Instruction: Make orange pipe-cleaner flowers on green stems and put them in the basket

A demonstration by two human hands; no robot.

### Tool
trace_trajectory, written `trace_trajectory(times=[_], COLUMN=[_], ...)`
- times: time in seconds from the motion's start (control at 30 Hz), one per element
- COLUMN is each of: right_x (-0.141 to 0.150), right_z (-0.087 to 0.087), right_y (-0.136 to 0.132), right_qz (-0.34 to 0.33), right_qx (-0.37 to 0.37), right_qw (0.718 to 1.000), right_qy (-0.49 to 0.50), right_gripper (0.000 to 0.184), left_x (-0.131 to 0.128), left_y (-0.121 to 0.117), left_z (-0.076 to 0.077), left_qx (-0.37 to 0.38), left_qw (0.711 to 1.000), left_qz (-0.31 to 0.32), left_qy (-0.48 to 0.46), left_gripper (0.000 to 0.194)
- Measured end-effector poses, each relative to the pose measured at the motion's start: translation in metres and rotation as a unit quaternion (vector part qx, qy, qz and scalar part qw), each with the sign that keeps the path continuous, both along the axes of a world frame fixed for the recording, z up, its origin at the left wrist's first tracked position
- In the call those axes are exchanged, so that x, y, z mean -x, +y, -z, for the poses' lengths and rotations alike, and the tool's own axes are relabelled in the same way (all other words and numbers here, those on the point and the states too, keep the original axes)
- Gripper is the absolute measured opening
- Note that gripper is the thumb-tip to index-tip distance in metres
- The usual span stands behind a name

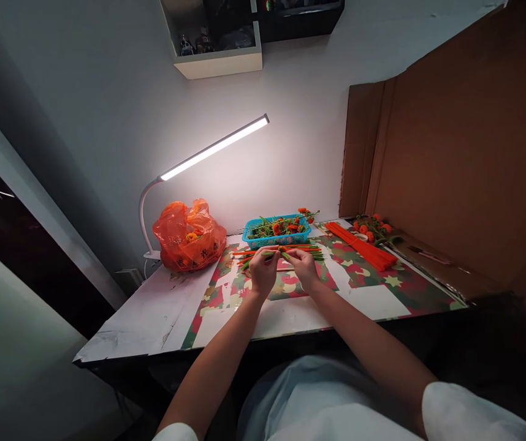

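Note:
My left hand (264,269) and my right hand (303,266) are close together above the table, fingertips nearly meeting. Each is closed in a pinch on a green pipe cleaner piece (285,254); a small dark orange-brown bit shows between the fingertips, too small to make out. Under and behind the hands lie loose orange and green pipe cleaners (313,250) in a row. Just beyond them stands a blue basket (252,244) with orange flowers (285,228) and green stems in it. Fingers partly hide the held piece.
An orange plastic bag (189,245) stands at the left by a lit lamp (214,149). To the right lie a bundle of orange pipe cleaners (364,248) and more orange flowers (371,228). Cardboard (451,159) borders the table (152,312) on the right.

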State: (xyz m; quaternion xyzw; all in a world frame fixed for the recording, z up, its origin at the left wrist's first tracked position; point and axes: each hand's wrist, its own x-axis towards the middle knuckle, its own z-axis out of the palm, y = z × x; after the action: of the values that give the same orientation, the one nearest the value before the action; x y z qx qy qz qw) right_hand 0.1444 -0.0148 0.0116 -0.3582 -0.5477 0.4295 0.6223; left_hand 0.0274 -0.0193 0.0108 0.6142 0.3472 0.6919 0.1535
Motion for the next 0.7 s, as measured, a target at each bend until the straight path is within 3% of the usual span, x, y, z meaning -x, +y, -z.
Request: trace_trajectory(times=[0.1, 0.2, 0.27, 0.33, 0.4, 0.47, 0.57, 0.7], right_x=[-0.003, -0.005, -0.007, -0.008, -0.011, -0.012, -0.013, -0.011], right_z=[0.0, 0.002, 0.003, 0.001, 0.0, 0.0, 0.003, 0.005], right_y=[0.008, 0.011, 0.009, 0.004, -0.001, -0.004, -0.004, -0.003], right_qz=[-0.097, -0.107, -0.041, 0.058, 0.141, 0.183, 0.209, 0.228], right_qx=[0.105, 0.136, 0.071, -0.054, -0.173, -0.241, -0.275, -0.29], right_qw=[0.989, 0.985, 0.996, 0.991, 0.95, 0.898, 0.846, 0.799], right_qy=[0.045, 0.017, -0.025, -0.103, -0.218, -0.318, -0.407, -0.475], right_gripper=[0.029, 0.03, 0.026, 0.021, 0.015, 0.012, 0.016, 0.022], left_x=[0.001, 0.003, 0.005, 0.007, 0.008, 0.009, 0.009, 0.009], left_y=[-0.005, -0.002, 0.004, 0.01, 0.015, 0.016, 0.014, 0.012], left_z=[-0.003, -0.001, 0.002, 0.006, 0.008, 0.008, 0.006, 0.005], left_qx=[-0.038, -0.011, 0.051, 0.147, 0.216, 0.25, 0.264, 0.266], left_qw=[0.996, 0.998, 0.999, 0.984, 0.96, 0.942, 0.937, 0.943], left_qz=[-0.017, -0.006, 0.003, 0.038, 0.08, 0.108, 0.12, 0.122], left_qy=[0.077, 0.066, 0.002, -0.089, -0.158, -0.194, -0.196, -0.16], left_gripper=[0.018, 0.019, 0.023, 0.031, 0.036, 0.039, 0.04, 0.04])
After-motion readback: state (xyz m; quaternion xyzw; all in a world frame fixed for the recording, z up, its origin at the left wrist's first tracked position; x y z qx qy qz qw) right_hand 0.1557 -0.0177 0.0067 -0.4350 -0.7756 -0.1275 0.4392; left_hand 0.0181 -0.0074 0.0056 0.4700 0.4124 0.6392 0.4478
